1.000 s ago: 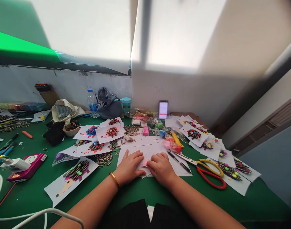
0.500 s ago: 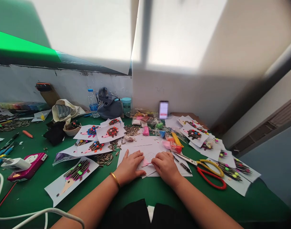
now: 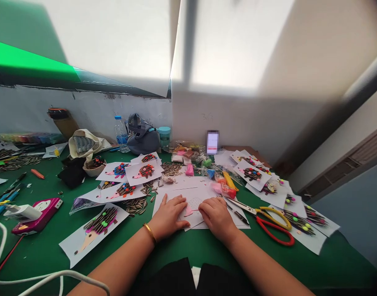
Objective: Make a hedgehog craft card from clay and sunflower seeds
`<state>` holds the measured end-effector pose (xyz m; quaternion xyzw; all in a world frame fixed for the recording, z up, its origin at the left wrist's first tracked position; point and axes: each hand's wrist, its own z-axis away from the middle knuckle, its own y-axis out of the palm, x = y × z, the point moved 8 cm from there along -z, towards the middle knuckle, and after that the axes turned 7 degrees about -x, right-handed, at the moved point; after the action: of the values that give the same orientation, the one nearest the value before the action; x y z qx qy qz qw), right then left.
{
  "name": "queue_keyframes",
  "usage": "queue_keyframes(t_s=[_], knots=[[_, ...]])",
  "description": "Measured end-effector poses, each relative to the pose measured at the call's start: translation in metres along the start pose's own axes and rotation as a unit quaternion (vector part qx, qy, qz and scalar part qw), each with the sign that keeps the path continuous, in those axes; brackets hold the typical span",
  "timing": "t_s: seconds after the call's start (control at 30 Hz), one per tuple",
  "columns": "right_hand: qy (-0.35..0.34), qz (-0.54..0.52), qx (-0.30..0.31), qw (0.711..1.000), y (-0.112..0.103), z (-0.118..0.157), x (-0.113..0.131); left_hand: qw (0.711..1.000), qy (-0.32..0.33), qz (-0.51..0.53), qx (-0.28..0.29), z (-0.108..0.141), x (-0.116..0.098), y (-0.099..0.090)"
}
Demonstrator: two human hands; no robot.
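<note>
My left hand (image 3: 171, 217) lies flat with its fingers spread on a white paper (image 3: 164, 197), its thumb beside a pink clay shape (image 3: 189, 210). That shape sits on the sheet at the lower edge of a faint dotted drawing (image 3: 194, 202). From the pink shape a thin pink strand (image 3: 195, 210) runs right, to the fingertips of my right hand (image 3: 216, 213). The right fingers are curled and pressed together over the strand's end. A black pen (image 3: 238, 214) lies on the paper just right of that hand.
Scissors (image 3: 273, 224) with red and yellow handles lie at the right. Finished hedgehog cards (image 3: 144, 172) spread on both sides, with sunflower seeds (image 3: 137, 205) at the left. Clay packets (image 3: 227, 189) and a propped phone (image 3: 212, 142) stand behind. A pink power strip (image 3: 48, 211) and white cable are far left.
My right hand has shifted very slightly right, and more of the thin pink strand shows between its fingertips and the pink shape. My left hand stays in place on the paper.
</note>
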<state>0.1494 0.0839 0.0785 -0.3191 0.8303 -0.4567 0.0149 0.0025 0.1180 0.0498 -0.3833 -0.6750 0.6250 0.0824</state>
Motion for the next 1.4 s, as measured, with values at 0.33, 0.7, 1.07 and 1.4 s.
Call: queue_keyframes(t_s=[0.33, 0.7, 1.07, 1.4], knots=[[-0.061, -0.054, 0.065, 0.995, 0.016, 0.011, 0.018, 1.0, 0.001, 0.001, 0.002, 0.0, 0.0, 0.001], [-0.058, -0.05, 0.075, 0.994, 0.019, 0.01, 0.023, 1.0, 0.003, 0.0, 0.0, 0.001, 0.001, 0.0], [-0.036, -0.072, 0.095, 0.992, 0.019, 0.008, 0.024, 1.0, 0.001, -0.001, 0.001, 0.001, 0.001, 0.001], [-0.028, -0.096, 0.079, 0.992, 0.017, 0.006, 0.023, 1.0, 0.0, 0.002, -0.002, 0.0, 0.003, 0.001]])
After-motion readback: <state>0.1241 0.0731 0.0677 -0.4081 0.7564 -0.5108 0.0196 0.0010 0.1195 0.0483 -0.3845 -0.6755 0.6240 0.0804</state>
